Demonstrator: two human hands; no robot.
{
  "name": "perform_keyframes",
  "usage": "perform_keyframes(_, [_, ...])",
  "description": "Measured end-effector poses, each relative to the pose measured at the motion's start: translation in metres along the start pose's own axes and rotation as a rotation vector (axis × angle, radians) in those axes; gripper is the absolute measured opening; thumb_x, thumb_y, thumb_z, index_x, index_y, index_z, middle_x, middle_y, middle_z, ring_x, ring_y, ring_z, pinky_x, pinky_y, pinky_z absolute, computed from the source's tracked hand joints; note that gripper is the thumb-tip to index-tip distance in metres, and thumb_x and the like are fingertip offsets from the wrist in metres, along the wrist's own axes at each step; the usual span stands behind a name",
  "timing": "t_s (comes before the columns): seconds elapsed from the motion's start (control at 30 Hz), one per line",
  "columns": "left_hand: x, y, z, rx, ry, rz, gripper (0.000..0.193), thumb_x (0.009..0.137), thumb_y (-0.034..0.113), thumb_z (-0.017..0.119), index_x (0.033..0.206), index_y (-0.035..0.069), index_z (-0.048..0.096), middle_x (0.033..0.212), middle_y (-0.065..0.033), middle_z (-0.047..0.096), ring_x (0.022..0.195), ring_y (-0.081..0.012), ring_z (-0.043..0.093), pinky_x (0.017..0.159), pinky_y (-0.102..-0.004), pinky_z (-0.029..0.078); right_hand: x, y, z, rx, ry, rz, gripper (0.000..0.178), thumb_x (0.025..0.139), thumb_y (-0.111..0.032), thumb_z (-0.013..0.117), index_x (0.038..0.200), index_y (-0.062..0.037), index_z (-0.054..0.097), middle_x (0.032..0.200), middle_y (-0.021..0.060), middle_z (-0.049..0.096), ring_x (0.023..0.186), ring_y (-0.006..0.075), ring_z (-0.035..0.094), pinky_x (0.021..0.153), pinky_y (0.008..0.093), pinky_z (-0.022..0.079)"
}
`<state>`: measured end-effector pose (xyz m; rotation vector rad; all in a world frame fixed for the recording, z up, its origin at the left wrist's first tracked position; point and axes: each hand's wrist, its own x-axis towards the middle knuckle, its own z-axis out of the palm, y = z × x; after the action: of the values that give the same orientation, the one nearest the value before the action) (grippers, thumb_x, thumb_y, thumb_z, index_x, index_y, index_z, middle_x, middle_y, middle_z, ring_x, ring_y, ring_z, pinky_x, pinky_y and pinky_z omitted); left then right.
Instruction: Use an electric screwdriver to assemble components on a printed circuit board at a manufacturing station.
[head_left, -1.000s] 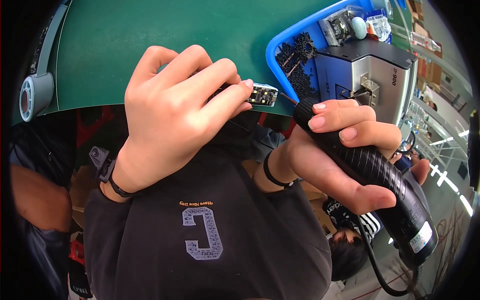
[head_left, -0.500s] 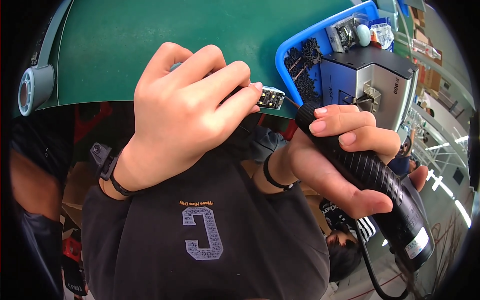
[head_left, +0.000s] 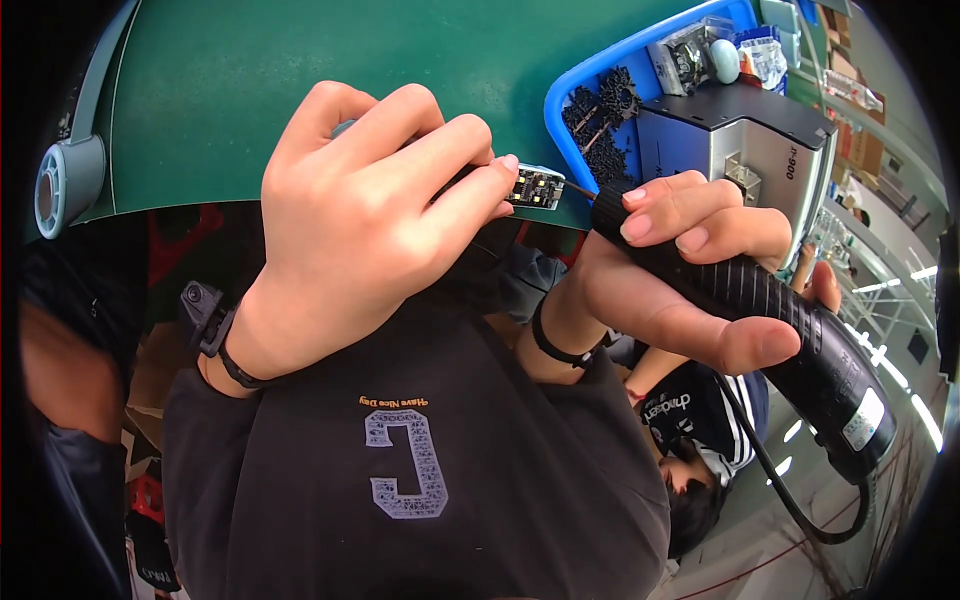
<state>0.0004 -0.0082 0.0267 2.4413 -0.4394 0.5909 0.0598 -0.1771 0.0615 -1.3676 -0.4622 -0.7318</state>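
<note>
My left hand is closed around a small electronic part with a little circuit board at its end, held over the front edge of the green mat. My right hand grips a black ribbed electric screwdriver; its thin bit touches the right end of the small part. The screwdriver's cable hangs down from its rear end. Most of the part is hidden under my left fingers.
A blue tray at the upper right holds black small pieces, a grey box-shaped unit and some packets. A grey round fitting sits at the mat's left edge. Another person in a striped top is at the lower right.
Both hands have drawn closer together. The screwdriver's bit has come up to the end of the small part, where it was apart from it before.
</note>
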Motion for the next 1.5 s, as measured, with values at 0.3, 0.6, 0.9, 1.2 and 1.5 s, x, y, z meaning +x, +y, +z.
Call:
perform_keyframes(0.3, [0.004, 0.002, -0.002, -0.006, 0.007, 0.028, 0.025, 0.077, 0.028, 0.089, 0.097, 0.016, 0.081, 0.094, 0.0104, 0.074, 0.080, -0.0126, 0.064, 0.076, -0.0311, 0.042, -0.001, 0.003, -0.004, 0.034, -0.011, -0.003, 0.071, 0.112, -0.071, 0.034, 0.152, -0.0130, 0.030, 0.073, 0.0071, 0.051, 0.040, 0.0172, 0.047, 0.039, 0.0312, 0.049])
perform_keyframes(0.6, [0.015, 0.009, -0.013, -0.006, -0.061, 0.041, 0.022, 0.078, 0.024, 0.088, 0.095, 0.014, 0.080, 0.091, 0.0085, 0.072, 0.082, -0.0137, 0.064, 0.077, -0.0327, 0.043, 0.005, -0.040, -0.021, -0.075, 0.233, -0.068, 0.069, 0.113, -0.069, 0.035, 0.150, -0.0100, 0.034, 0.080, 0.0078, 0.054, 0.040, 0.0173, 0.047, 0.038, 0.0313, 0.047])
perform_keyframes(0.9, [0.021, 0.014, -0.012, 0.020, -0.087, 0.043, 0.025, 0.077, 0.023, 0.092, 0.098, 0.015, 0.082, 0.095, 0.0078, 0.075, 0.082, -0.0140, 0.064, 0.077, -0.0323, 0.042, 0.077, -0.038, -0.082, -0.210, 0.245, -0.326, 0.063, 0.115, -0.063, 0.035, 0.148, -0.0100, 0.039, 0.078, 0.0067, 0.053, 0.040, 0.0175, 0.047, 0.038, 0.0313, 0.043])
perform_keyframes(1.2, [0.018, 0.014, -0.012, 0.040, -0.097, 0.027, 0.025, 0.077, 0.025, 0.093, 0.098, 0.015, 0.082, 0.095, 0.0079, 0.076, 0.081, -0.0139, 0.064, 0.077, -0.0319, 0.041, 0.080, -0.010, -0.077, -0.449, 0.199, -0.272, 0.064, 0.115, -0.062, 0.035, 0.152, -0.0101, 0.035, 0.071, 0.0074, 0.052, 0.039, 0.0189, 0.049, 0.036, 0.0325, 0.047])
perform_keyframes(1.5, [0.016, 0.013, -0.012, 0.040, -0.108, 0.024, 0.026, 0.076, 0.025, 0.093, 0.098, 0.016, 0.082, 0.095, 0.0082, 0.076, 0.081, -0.0138, 0.063, 0.077, -0.0319, 0.041, 0.089, -0.001, -0.076, -0.311, -0.068, -0.147, 0.064, 0.114, -0.059, 0.040, 0.153, -0.0089, 0.033, 0.070, 0.0100, 0.053, 0.039, 0.0198, 0.049, 0.037, 0.0338, 0.048])
